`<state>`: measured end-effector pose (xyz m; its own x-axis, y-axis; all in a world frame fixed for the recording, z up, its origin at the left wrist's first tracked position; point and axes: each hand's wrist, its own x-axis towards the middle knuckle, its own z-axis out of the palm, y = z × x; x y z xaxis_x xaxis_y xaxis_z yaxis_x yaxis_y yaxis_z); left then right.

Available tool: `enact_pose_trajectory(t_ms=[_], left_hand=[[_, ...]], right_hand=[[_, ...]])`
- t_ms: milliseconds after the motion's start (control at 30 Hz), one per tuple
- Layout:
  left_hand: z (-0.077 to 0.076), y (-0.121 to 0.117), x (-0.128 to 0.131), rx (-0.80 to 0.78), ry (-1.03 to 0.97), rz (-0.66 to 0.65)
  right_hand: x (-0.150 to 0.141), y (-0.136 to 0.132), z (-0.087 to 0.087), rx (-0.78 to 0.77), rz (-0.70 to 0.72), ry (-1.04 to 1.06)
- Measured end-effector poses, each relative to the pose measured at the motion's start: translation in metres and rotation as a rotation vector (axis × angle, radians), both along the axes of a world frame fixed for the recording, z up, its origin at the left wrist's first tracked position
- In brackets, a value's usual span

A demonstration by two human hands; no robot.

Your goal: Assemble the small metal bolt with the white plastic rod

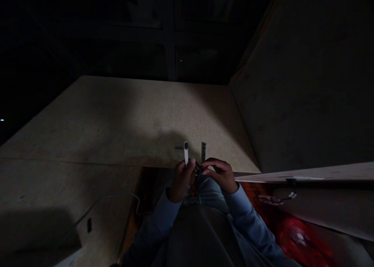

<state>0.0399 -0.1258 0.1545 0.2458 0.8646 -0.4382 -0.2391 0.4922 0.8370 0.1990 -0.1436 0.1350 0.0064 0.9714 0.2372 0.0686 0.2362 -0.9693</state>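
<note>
Dark clothing (201, 236) lies nearest, between blue sleeves (248, 208); near right is red plastic (300, 234), contents unclear. At the table's (163, 103) near edge, the left grip (181, 179) clasps a white stick (186, 154). Right grip (220, 174) fingers meet a dark piece (199, 168) between the hands; whether they grasp it, I cannot tell. Just beyond lie a strip (178, 148), left, and a metallic piece (203, 147), right. Table stretches left and far; a panel (306, 84) bounds its right.

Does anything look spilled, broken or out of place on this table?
Nothing looks spilled or broken, though it's dim. The one untidy thing is the pale cable, straggling loosely across the left part of the table and over its edge.
</note>
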Motion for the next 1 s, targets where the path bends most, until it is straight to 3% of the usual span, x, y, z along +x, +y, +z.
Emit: enact_pose_trajectory(t_ms=[200, 367, 567, 800, 1000], left_hand=[[-0.003, -0.002, 0.002, 0.028, -0.032, -0.054], [-0.006, -0.003, 0.003, 0.014, -0.02, -0.067], [-0.007, -0.002, -0.002, 0.133, -0.005, -0.057], [0.005, -0.005, -0.015, 0.46, 0.361, -0.067], [0.005, -0.013, -0.013, 0.624, 0.491, -0.093]], right_hand=[[0.001, 0.004, 0.002, 0.055, 0.167, 0.01], [-0.002, 0.006, 0.003, 0.1, 0.18, -0.013], [0.0, 0.007, 0.001, 0.081, 0.015, 0.09], [0.001, 0.008, -0.003, 0.015, -0.097, 0.231], [-0.002, 0.007, -0.007, -0.012, -0.164, 0.267]])
